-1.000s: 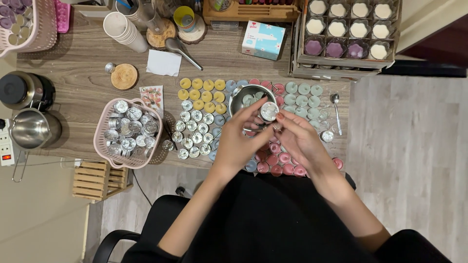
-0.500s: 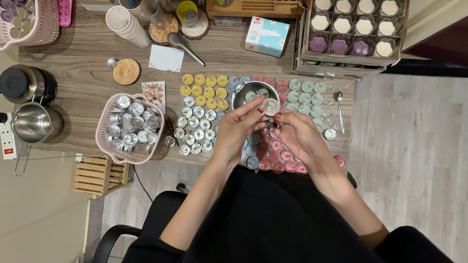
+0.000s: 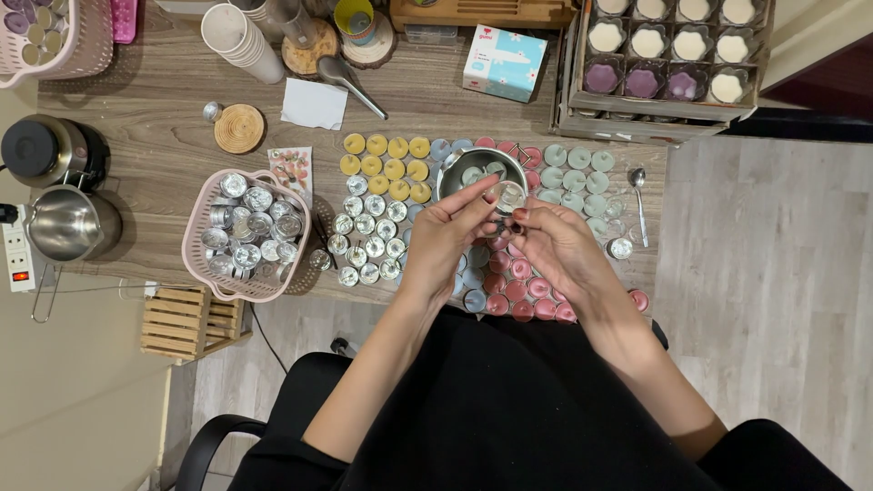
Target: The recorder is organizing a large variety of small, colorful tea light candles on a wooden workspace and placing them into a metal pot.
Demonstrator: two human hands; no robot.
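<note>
Small clear tealight cup point(image 3: 509, 195), round and see-through, pinched between the fingertips of both hands just above the table edge. Left hand point(image 3: 450, 232) closed on its near side, thumb and forefinger gripping the rim; right hand point(image 3: 555, 245) closed on the other side, fingertips touching the cup. Directly behind, a steel bowl point(image 3: 480, 173) holding a few pale tealights. Around it, rows of yellow tealights point(image 3: 386, 156), silver cups point(image 3: 368, 245), pale green tealights point(image 3: 573, 168) and pink tealights point(image 3: 523, 291). Further left, a pink basket point(image 3: 195, 259) of empty metal cups. Compared with a second ago, hands slightly lower and closer together, cup still held.
</note>
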